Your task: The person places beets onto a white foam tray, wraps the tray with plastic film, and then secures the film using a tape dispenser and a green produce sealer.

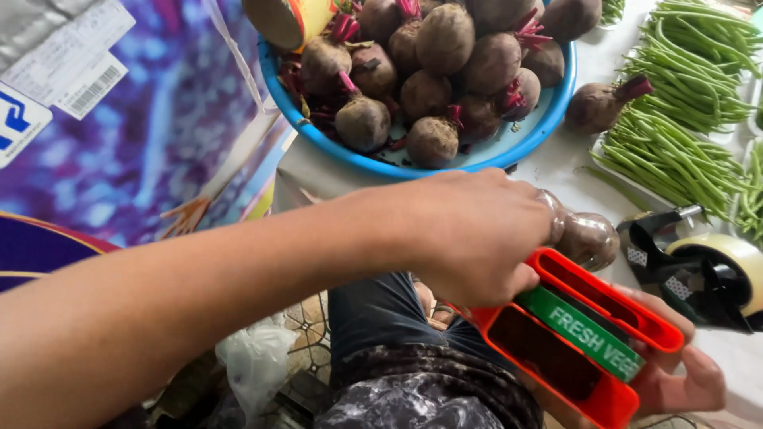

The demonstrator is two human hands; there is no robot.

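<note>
Landmark: the round blue plastic basin, filled with dark, earth-coated beetroots with magenta stem stubs, resting on a white tabletop.

Left of the basin: a glossy purple-and-blue printed package sheet fills the upper left. White rectangular paper labels with barcode printing sit on its top left corner. A curved orange stripe crosses its lower edge.

Below the basin, at left: a crumpled clear plastic bag lies on patterned floor tiles, beside the person's knee in dark denim.

Directly below the basin: the left hand reaches across, fingers curled shut over the near end of an orange plastic tape dispenser carrying a green printed tape strip. The right hand supports the dispenser from beneath, fingers wrapped around its far end. A film-wrapped beetroot lies just beyond the left hand's knuckles.

Right of the basin: one loose beetroot lies on the tabletop, touching a pile of long green beans. Below the beans stands a black desktop tape dispenser with a pale tape roll.
</note>
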